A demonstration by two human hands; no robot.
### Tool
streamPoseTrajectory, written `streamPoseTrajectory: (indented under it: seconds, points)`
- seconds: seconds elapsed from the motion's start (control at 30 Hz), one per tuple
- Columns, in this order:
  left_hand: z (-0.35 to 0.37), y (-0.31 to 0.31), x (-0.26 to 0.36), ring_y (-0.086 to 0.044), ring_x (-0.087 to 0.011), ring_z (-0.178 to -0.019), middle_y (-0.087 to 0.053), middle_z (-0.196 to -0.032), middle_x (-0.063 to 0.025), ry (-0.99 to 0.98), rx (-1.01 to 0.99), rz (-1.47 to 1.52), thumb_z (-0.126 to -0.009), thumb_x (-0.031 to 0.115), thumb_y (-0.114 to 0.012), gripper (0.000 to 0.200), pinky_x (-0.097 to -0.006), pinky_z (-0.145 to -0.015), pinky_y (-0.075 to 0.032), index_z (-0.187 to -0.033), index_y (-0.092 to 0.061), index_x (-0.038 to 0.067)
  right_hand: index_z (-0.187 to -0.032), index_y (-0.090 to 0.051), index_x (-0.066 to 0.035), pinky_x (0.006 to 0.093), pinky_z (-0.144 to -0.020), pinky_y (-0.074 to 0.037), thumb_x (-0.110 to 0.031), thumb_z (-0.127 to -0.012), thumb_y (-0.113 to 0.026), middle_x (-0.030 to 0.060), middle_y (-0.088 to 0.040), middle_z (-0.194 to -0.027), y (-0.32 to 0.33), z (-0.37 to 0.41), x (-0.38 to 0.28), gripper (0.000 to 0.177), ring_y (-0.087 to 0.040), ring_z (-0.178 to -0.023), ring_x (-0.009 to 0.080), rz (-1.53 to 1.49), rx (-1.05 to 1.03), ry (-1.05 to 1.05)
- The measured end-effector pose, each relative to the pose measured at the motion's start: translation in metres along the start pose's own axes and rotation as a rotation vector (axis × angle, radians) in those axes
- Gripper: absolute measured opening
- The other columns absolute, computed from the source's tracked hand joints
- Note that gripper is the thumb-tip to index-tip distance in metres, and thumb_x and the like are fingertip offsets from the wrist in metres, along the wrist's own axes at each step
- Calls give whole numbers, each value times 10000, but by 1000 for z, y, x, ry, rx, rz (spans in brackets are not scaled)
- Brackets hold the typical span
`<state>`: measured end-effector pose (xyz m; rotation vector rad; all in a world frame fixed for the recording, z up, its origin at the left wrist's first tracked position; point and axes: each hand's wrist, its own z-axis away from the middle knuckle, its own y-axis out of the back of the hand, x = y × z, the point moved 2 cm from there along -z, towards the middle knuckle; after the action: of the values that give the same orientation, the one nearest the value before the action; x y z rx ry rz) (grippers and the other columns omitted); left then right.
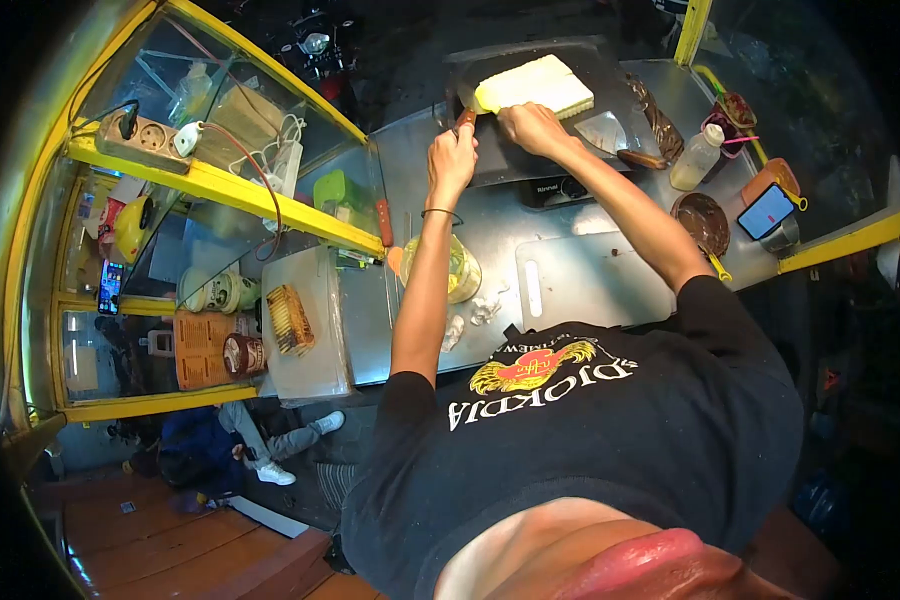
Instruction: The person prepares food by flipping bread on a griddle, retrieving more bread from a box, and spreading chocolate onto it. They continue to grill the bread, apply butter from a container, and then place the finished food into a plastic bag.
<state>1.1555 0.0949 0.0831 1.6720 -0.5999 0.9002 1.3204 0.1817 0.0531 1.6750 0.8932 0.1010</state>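
Note:
A pale yellow block of bread [540,88] lies on the dark flat griddle [610,85] at the far side of the counter. My left hand [452,155] is closed around the wooden handle of a spatula [466,120], whose blade is mostly hidden at the bread's left edge. With bent fingers, my right hand [532,130] grips the near edge of the bread; its fingertips are partly hidden. To the right of that hand, a wide metal scraper [606,132] with a wooden handle rests on the griddle.
A white cutting board [580,278] and a tub of yellow spread [460,272] are nearer my body. At right stand a squeeze bottle [697,158], a chocolate-coated bowl [703,222] and a phone [766,211]. Browned bread [290,320] lies at left, beside the yellow frame [240,195].

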Motion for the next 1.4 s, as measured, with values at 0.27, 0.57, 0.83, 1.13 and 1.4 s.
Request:
streamPoseTrajectory:
  seconds: [0.27, 0.57, 0.83, 1.13, 1.4]
  points:
    - [2, -5, -19, -629, -235, -548, -598, -542, -105, -15, 51, -27, -915, 408, -466, 481, -376, -588, -475, -687, -622, 14, -881, -703, -12, 348, -408, -391, -169, -892, -606, 115, -634, -666, -7, -31, 127, 185, -551, -495, 189, -988, 250, -820]
    - [10, -23, -4, -650, -423, -783, -659, -766, -247, -68, 2, -155, -934, 405, -460, 486, -492, -731, -487, -806, -667, -16, -1081, -701, -85, 430, -815, -512, -194, -900, -543, 223, -677, -982, 8, -15, 60, 264, -676, -897, 360, -243, 87, 22]
    - [19, -24, -6, -631, -465, -827, -638, -825, -307, -138, 26, -211, -939, 406, -463, 513, -517, -771, -481, -824, -648, -59, -834, -671, -37, 503, -725, -517, -136, -814, -533, 262, -666, -882, 41, 1, 73, 171, -662, -868, 416, 255, -13, -56]
    - [8, -31, 9, -633, -465, -835, -646, -843, -301, -186, 56, -309, -935, 392, -457, 505, -515, -776, -487, -827, -655, -59, -898, -695, -40, 476, -745, -514, -116, -837, -583, 253, -664, -883, 64, 15, 50, 148, -657, -851, 408, 184, -70, -62]
    - [102, 20, 12, -616, -261, -524, -579, -533, -116, 85, 33, 60, -947, 415, -473, 492, -382, -551, -464, -711, -618, 8, -878, -626, -39, 482, -696, -499, -151, -923, -444, 244, -642, -890, 99, 37, 116, 218, -614, -852, 441, 243, -133, 73]
